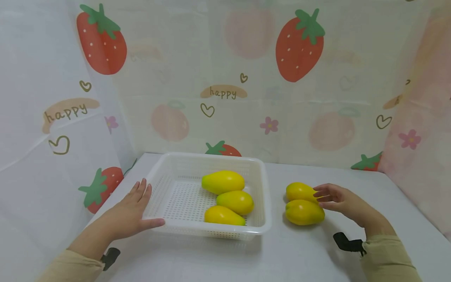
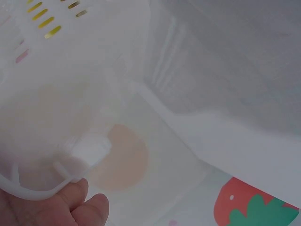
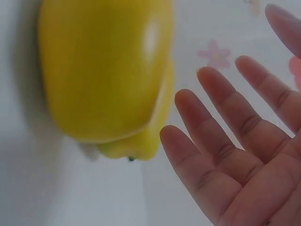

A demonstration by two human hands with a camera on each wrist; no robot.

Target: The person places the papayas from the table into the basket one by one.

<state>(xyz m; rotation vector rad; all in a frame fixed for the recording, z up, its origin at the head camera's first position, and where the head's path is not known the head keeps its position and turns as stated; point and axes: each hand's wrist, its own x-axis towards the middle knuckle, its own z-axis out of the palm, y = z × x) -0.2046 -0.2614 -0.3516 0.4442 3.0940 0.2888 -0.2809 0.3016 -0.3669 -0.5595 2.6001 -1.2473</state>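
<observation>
A white perforated plastic basket [image 1: 267, 196] stands on the table with three yellow papayas inside: one at the back [image 1: 223, 182], a middle papaya [image 1: 236, 201], and a front papaya [image 1: 222, 215]. My left hand [image 1: 121, 217] rests at the basket's left side, fingers spread along the rim; in the left wrist view, fingertips [image 2: 94, 207] lie right at the rim [image 2: 37, 194]. Right of the basket, two more papayas lie side by side, a rear papaya [image 1: 298, 191] and a front papaya [image 1: 303, 212]. Beside them is my right hand [image 1: 345, 201], holding nothing, its fingers extended towards the papayas.
The white table [image 1: 299, 254] ends at a back curtain [image 1: 225, 125] printed with strawberries and hearts. More printed cloth hangs at the left [image 1: 24, 117] and at the right [image 1: 426, 156]. A thin dark cord [image 1: 131, 167] shows behind the basket's left corner.
</observation>
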